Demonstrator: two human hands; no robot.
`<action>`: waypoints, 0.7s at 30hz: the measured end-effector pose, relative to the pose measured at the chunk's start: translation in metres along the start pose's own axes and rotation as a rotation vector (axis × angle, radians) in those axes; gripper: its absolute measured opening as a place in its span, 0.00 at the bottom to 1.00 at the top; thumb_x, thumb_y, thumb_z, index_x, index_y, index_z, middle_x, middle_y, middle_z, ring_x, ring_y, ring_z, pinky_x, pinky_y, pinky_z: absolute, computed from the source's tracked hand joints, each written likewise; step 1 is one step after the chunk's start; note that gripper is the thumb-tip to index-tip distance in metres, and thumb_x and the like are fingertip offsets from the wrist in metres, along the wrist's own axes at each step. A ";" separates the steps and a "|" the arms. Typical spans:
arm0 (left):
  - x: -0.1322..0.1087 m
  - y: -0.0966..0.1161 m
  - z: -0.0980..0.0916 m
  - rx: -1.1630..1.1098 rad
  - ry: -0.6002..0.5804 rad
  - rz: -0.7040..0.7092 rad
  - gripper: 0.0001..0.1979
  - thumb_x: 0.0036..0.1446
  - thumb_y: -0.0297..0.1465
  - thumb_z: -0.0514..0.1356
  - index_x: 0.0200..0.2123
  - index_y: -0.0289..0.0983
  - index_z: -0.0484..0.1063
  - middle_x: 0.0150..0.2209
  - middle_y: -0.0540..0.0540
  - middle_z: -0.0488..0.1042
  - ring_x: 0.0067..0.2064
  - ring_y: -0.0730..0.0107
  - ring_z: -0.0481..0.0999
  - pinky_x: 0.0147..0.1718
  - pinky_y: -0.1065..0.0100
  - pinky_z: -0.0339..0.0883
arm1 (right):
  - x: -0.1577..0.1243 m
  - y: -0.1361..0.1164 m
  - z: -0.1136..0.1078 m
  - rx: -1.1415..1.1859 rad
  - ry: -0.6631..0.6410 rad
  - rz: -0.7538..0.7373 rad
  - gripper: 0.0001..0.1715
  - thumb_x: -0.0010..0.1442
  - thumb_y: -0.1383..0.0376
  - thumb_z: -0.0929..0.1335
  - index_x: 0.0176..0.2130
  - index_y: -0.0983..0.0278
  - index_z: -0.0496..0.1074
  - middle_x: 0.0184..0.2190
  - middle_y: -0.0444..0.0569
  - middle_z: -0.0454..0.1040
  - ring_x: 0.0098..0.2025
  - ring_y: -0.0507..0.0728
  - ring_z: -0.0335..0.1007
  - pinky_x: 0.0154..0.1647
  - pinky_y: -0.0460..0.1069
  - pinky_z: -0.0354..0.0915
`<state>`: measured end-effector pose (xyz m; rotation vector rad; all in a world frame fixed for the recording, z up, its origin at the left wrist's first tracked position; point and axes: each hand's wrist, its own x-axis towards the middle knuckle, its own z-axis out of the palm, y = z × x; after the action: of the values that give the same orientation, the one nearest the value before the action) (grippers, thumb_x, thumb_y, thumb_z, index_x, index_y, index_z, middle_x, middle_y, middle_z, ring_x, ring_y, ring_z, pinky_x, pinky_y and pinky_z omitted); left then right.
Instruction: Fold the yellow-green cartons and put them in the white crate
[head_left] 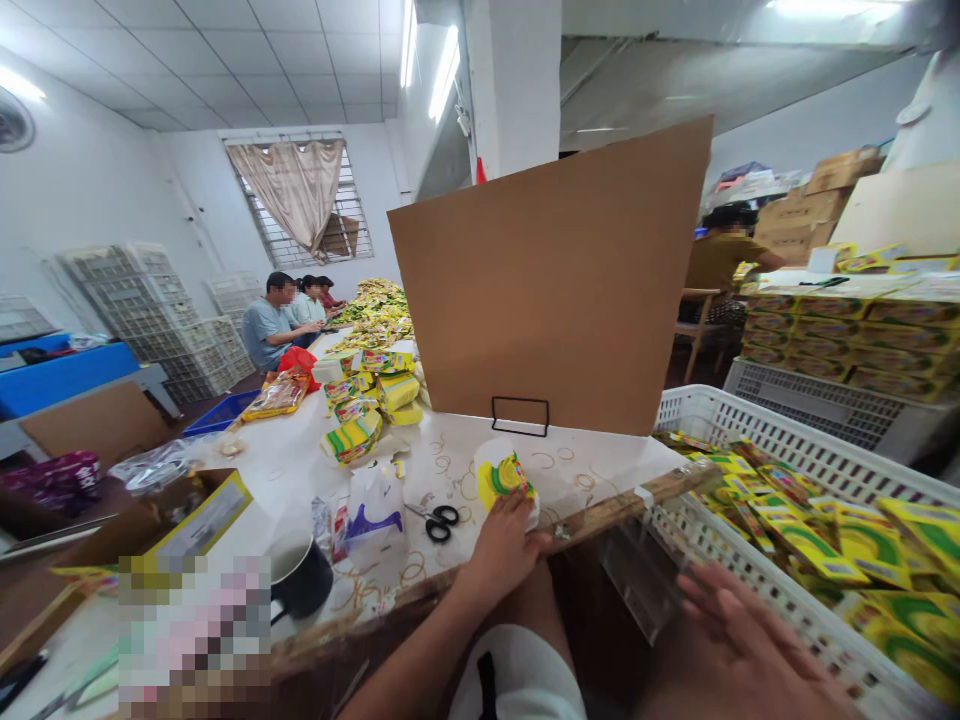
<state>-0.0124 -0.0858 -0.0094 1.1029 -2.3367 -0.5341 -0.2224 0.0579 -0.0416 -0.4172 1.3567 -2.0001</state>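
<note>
My left hand (506,535) is at the table's front edge, its fingers closed over the lower end of a yellow-and-green printed carton (496,478) with white parts showing around it. The thumb is at the right side, and the hand hides part of the carton. My right hand (750,630) is blurred at the lower right, beside the white plastic basket (806,428). Its fingers are stretched out and nothing shows in them. Many yellow-and-green flat packets (806,540) fill the basket. Black-handled scissors (439,520) lie left of my left hand.
A brown cardboard sheet (547,290) stands upright behind a black wire stand (520,416). Folded cartons (371,400) are heaped to the left. A dark mug (302,577) and rubber bands (412,568) are near the front edge. Several people (274,325) sit farther back.
</note>
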 end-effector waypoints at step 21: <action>0.011 -0.023 -0.011 0.158 0.026 -0.045 0.14 0.60 0.34 0.51 0.41 0.37 0.74 0.45 0.42 0.78 0.48 0.61 0.75 0.49 0.63 0.66 | -0.021 0.031 0.031 0.083 -0.286 0.273 0.24 0.30 0.58 0.80 0.32 0.60 0.80 0.29 0.48 0.81 0.27 0.55 0.75 0.27 0.43 0.72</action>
<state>0.0021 -0.1096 -0.0099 1.2287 -2.3693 -0.3532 -0.1782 0.0437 -0.0549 -0.4356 1.0858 -1.6935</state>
